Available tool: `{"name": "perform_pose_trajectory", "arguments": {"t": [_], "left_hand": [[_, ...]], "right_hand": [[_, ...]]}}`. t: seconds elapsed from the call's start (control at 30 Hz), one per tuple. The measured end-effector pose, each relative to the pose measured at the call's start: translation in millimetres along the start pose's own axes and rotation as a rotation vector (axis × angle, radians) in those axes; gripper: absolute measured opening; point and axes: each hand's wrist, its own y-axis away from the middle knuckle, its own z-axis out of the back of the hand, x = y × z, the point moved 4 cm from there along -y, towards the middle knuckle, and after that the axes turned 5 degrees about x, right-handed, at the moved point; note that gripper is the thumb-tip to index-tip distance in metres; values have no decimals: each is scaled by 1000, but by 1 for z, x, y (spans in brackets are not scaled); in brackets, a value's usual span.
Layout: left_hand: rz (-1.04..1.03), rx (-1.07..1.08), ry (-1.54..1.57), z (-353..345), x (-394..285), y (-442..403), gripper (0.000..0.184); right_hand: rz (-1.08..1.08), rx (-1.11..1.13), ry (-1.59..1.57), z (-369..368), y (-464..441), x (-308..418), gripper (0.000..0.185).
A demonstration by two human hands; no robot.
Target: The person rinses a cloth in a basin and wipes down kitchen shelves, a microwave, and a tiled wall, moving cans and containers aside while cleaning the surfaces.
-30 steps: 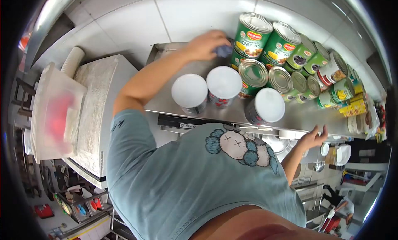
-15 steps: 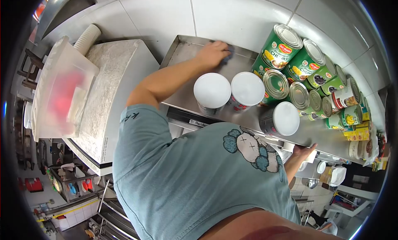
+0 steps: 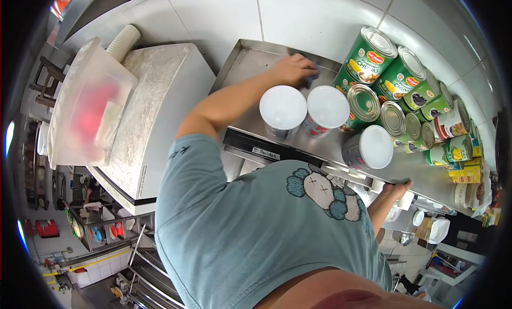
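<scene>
My left hand (image 3: 294, 70) is closed over a dark cloth (image 3: 310, 77), pressed on the bare metal of the shelf (image 3: 250, 61) near its back rim. The cloth is blurred and partly hidden under my fingers. Just in front of that hand stand two tubs with white lids, a left one (image 3: 283, 107) and a right one (image 3: 327, 107). A third white-lidded tub (image 3: 375, 147) sits closer to the shelf's front edge. Lower right, my right hand (image 3: 397, 190) grips the front edge of the shelf, its fingers partly hidden.
Green-labelled cans (image 3: 369, 55) are stacked on the right of the shelf, with yellow packets (image 3: 469, 173) beyond. To the left, a white appliance (image 3: 154, 85) carries a clear plastic bin (image 3: 90, 111) and stacked cups (image 3: 124, 42). A tiled wall (image 3: 298, 15) rises behind.
My left hand and the cloth have slid right along the back of the shelf, toward the cans. My right hand stays at the front edge. The whole view has shifted slightly.
</scene>
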Motion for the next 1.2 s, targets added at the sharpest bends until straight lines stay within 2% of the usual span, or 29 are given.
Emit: {"name": "perform_pose_trajectory", "arguments": {"t": [0.03,0.1,0.17,0.23,0.33,0.4,0.43,0.5,0.57,0.63,0.77,0.87,0.93,1.03,1.2], "left_hand": [[5,0,0,-4,-5,-5,43],[178,6,-7,-5,1,-10,48],[185,13,-35,-3,12,2,43],[291,5,-164,5,36,27,40],[372,97,-212,24,64,67,41],[482,172,-413,32,82,87,39],[480,176,-413,35,85,92,39],[505,310,-658,40,90,99,36],[490,297,-751,38,86,96,31],[578,492,-839,34,88,93,29],[527,469,-882,40,91,83,26],[645,423,-814,46,96,85,23],[769,253,-613,43,106,94,20],[860,232,-490,30,116,94,19],[760,396,-676,49,93,88,21]], "right_hand": [[21,-17,17,3,-5,1,52],[7,0,-4,6,-11,-2,52],[3,15,-22,9,-16,-1,52],[-6,21,-26,10,-18,-3,51],[3,22,-44,13,-24,-7,50],[6,-7,-36,14,-20,-6,50],[13,-26,-31,11,-17,-4,50],[18,-42,-28,10,-17,-5,51],[46,22,-50,13,-28,-7,50],[45,22,-43,19,-31,-6,50],[42,-14,-33,14,-29,-6,48],[66,37,-29,20,-42,-8,48],[49,35,-56,19,-42,-10,50],[24,89,-70,13,-32,-8,51],[-14,109,-41,2,-9,0,54]]}}
